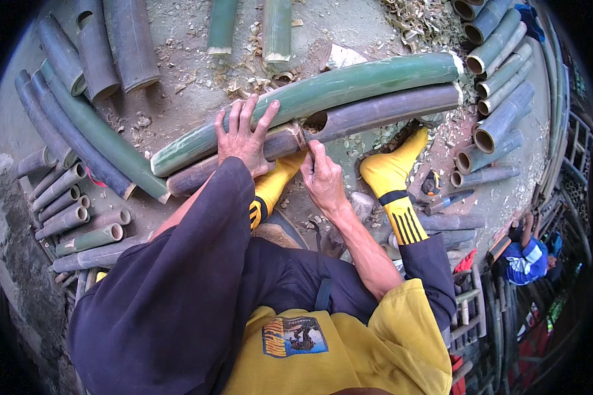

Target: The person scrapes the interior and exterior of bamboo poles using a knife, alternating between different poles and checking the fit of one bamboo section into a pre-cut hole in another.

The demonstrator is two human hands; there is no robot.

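Note:
A thick green bamboo pole (369, 84) lies crosswise before me, beside a dark brown bamboo pole (395, 110) with a hole cut in its upper side. My left hand (244, 138) rests with spread fingers across both poles, left of the hole. Below the hole's left end, my right hand (324, 181) is closed in a fist around a narrow brown tool (301, 137). The tool's tip touches the dark pole; its exact kind is unclear, since the fingers hide most of it. My yellow-socked feet (395, 164) are beneath and beside the poles.
Cut bamboo lengths (99, 138) lie at the left, with more bamboo tubes (494, 125) at the right. Wood shavings (422, 23) cover ground at the far side. A knife (449, 201) lies near my right foot. Another person (527, 260) in blue and white sits at far right.

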